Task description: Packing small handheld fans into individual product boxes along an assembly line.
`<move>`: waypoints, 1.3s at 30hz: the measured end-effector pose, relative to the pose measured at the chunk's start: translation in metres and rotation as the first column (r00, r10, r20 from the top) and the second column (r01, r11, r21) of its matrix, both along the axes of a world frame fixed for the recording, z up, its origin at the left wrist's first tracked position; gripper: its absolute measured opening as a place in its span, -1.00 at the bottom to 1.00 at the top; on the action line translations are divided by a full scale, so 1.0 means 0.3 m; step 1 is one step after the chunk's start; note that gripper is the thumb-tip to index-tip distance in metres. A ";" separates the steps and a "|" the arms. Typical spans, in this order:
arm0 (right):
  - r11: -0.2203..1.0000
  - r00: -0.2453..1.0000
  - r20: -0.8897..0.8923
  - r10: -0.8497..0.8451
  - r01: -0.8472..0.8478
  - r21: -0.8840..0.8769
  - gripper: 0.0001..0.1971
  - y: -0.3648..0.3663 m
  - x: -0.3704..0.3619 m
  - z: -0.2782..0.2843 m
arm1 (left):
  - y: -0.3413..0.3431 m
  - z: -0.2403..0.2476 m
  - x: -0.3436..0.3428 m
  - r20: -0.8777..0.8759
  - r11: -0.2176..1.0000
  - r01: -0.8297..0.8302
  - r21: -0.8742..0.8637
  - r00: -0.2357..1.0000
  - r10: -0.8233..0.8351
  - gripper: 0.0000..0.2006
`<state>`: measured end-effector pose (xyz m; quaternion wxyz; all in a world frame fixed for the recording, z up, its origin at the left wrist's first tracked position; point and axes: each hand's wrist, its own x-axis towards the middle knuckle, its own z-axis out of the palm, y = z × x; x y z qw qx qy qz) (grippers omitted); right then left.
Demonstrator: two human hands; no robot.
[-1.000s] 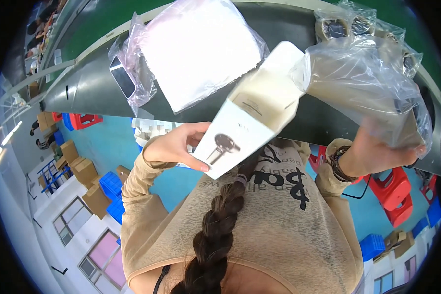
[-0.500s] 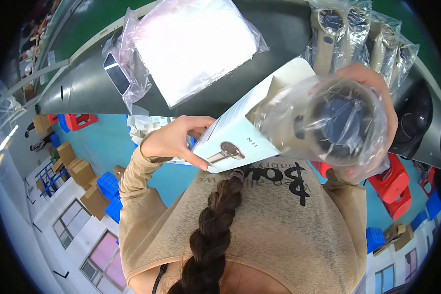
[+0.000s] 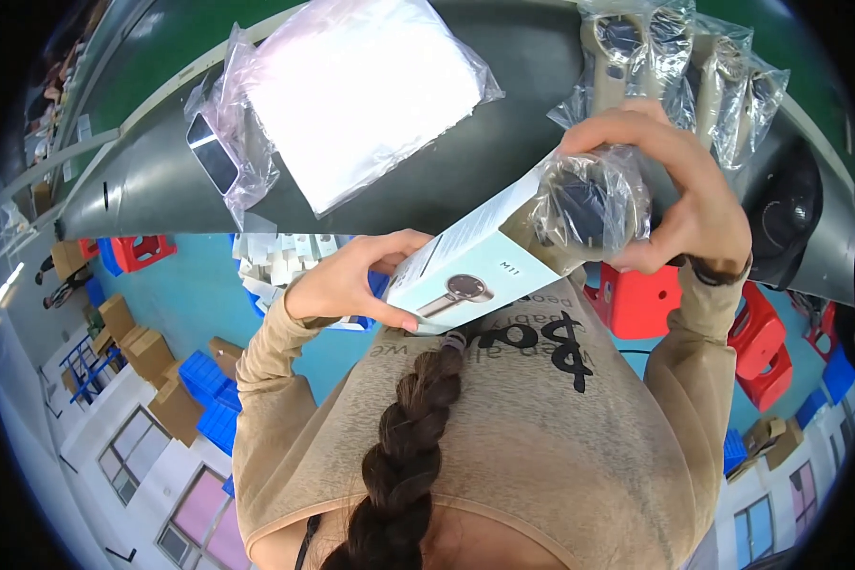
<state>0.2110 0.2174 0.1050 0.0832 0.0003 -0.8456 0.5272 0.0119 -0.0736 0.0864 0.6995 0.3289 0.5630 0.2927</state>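
Note:
A light-blue and white carton with a printed picture of the device slants across in front of my chest. My left hand is closed round its lower left end, thumb along the front face. At the upper right end the carton is open, and a beige handheld fan in a clear plastic bag sticks partly out of it. The fan's round head shows; its handle is hidden inside the carton. My right hand grips the bagged head, fingers over the far side and thumb on the near side.
Several bagged beige fans lie at the back right of the dark work surface. A stack of clear plastic bags and a phone lie left. A black object sits far right. Red stools and a bin of small white boxes stand below.
The bagged fan has slid down into the carton, so only its head shows now. My right hand has moved left with it; my left hand still holds the carton.

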 end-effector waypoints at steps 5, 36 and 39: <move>0.941 0.940 -0.053 0.337 -0.334 0.057 -0.44 0.040 -0.053 0.000 | 0.000 -0.066 -0.005 0.119 0.999 0.034 0.003 0.992 -0.034 -0.19; 0.759 0.691 -0.575 -0.438 0.627 0.175 -0.57 -0.211 0.047 0.005 | 0.023 -0.082 0.142 -0.208 0.940 -0.218 0.263 0.938 0.276 -0.20; 0.752 0.887 -0.429 -0.174 0.401 0.524 -0.69 -0.241 0.035 0.002 | 0.027 -0.083 0.154 -0.254 0.937 -0.205 0.284 0.926 0.280 -0.19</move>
